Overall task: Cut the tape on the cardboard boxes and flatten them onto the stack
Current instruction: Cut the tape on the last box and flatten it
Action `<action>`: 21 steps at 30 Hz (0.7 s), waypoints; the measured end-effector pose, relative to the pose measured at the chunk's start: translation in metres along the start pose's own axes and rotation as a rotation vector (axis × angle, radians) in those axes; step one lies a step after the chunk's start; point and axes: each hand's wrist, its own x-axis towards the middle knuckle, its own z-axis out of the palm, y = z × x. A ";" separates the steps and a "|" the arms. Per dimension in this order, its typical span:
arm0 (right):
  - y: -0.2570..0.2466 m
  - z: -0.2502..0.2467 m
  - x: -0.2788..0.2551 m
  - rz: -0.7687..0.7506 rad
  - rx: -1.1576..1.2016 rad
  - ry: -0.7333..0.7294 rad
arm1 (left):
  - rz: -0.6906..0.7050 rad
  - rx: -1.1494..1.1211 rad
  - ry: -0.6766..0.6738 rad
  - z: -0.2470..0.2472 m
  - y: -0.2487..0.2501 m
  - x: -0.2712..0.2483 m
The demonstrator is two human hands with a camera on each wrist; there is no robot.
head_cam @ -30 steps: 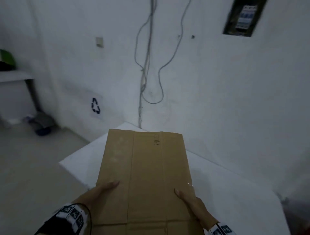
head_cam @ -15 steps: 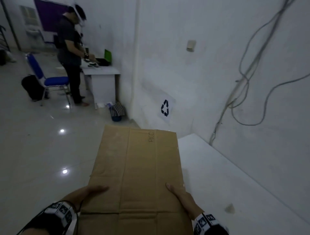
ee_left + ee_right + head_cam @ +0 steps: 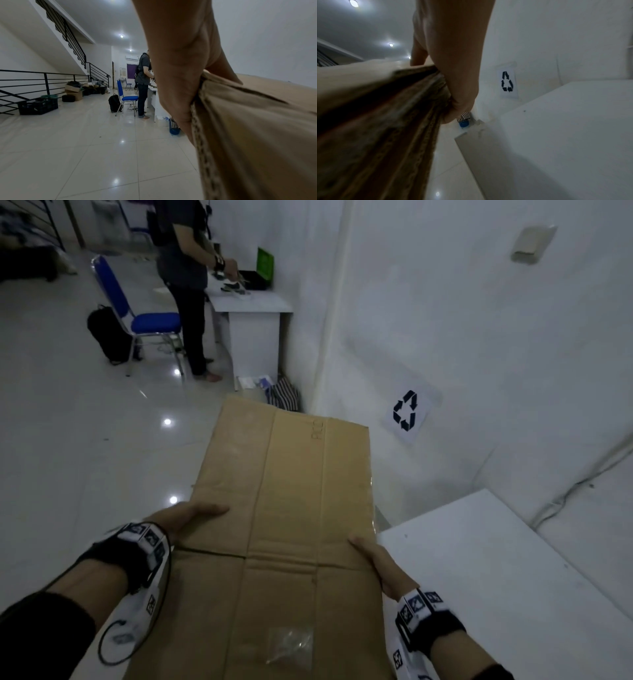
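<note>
A flattened brown cardboard box [image 3: 291,508] is carried level in front of me, out over the floor. My left hand [image 3: 186,520] grips its left edge, thumb on top and fingers underneath. My right hand [image 3: 375,561] grips the right edge the same way. In the left wrist view the left hand [image 3: 180,81] clamps the layered edge of the cardboard [image 3: 257,135]. In the right wrist view the right hand [image 3: 453,81] holds the folded layers of the cardboard [image 3: 376,121]. A scrap of clear tape [image 3: 291,645] clings near the box's near end.
A white table [image 3: 496,577] stands at my right against the wall, under a recycling sign [image 3: 406,415]. Farther off a person [image 3: 186,285] stands at a white desk [image 3: 253,313] beside a blue chair [image 3: 144,320] and a black backpack [image 3: 106,335]. A striped bag [image 3: 286,395] sits by the desk.
My view and the box have swung left, from over the white table to over the open floor. Both hands keep their grip on the cardboard's edges.
</note>
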 end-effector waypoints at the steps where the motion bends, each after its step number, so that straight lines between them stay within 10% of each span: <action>1: -0.008 0.004 0.018 -0.006 0.007 0.009 | -0.003 -0.013 0.007 -0.009 0.010 0.017; 21: -0.154 -0.022 0.303 0.111 0.230 0.055 | -0.077 0.170 -0.102 -0.022 0.250 0.313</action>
